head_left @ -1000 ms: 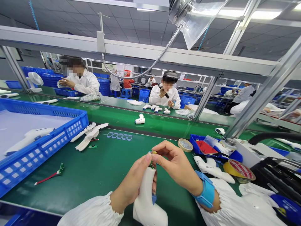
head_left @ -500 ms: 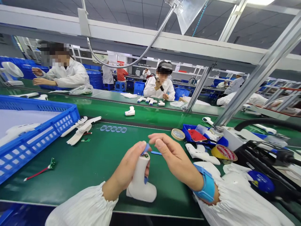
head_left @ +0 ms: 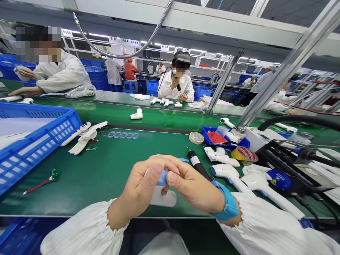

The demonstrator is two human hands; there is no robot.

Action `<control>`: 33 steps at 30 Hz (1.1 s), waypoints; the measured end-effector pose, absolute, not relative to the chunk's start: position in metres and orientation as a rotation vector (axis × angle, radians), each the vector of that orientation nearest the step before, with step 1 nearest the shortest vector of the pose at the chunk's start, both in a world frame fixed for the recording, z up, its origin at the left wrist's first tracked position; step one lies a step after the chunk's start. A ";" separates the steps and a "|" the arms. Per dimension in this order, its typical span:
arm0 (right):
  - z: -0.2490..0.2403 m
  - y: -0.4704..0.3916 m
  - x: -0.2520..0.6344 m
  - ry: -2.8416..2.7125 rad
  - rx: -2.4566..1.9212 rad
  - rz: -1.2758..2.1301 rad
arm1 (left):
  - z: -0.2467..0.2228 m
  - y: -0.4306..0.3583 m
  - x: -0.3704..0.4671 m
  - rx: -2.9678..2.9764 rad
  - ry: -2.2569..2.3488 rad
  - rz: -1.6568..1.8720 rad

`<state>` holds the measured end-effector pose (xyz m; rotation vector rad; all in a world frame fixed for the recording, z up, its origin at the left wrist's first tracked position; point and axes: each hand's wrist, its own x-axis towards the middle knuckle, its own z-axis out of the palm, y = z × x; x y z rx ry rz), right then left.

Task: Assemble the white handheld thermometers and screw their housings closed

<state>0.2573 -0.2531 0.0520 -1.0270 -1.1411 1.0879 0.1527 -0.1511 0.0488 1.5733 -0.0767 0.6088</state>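
Observation:
Close to the front of the bench, my left hand (head_left: 140,186) is wrapped around the handle of a white gun-shaped device (head_left: 170,199). Much of the device is hidden by my hands; its rounded lower part shows below them. At the handle's upper end is a blue cap (head_left: 161,178), between my two thumbs. My right hand (head_left: 195,187) is curled over from the right, its thumb against the cap and its fingers overlapping my left fingers. Whether the cap is fully seated cannot be seen.
A blue crate (head_left: 39,145) stands left, near white shell halves (head_left: 86,140) and a small green circuit board (head_left: 54,175). Several blue rings (head_left: 123,135) lie behind. To the right are an electric screwdriver (head_left: 198,163), white devices (head_left: 231,173), tape (head_left: 196,137) and a parts bin (head_left: 225,141).
My right hand has moved left and closed over the top of the handle, meeting my left hand at the blue cap. The view has shifted, and the screwdriver now shows.

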 end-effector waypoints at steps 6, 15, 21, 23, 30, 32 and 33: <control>0.061 -0.297 0.303 -1.397 -1.759 0.555 | 0.039 -0.152 0.160 2.293 -0.012 0.574; -0.007 -0.355 0.360 -2.434 -2.238 -0.573 | -0.037 -0.154 0.181 3.146 -0.586 0.393; -0.012 -0.350 0.368 -2.249 -2.018 -0.498 | -0.028 -0.143 0.181 2.786 -0.324 0.425; -0.003 -0.355 0.364 -1.904 -1.966 -0.462 | -0.021 -0.131 0.179 2.635 -0.149 0.515; 0.046 -0.315 0.302 -0.721 -1.103 -0.244 | -0.010 -0.113 0.182 2.242 0.269 0.522; 0.052 -0.297 0.289 -0.598 -0.970 -0.112 | -0.012 -0.120 0.180 2.224 0.250 0.462; 0.054 -0.290 0.284 -0.560 -0.917 -0.040 | -0.013 -0.123 0.178 2.230 0.231 0.434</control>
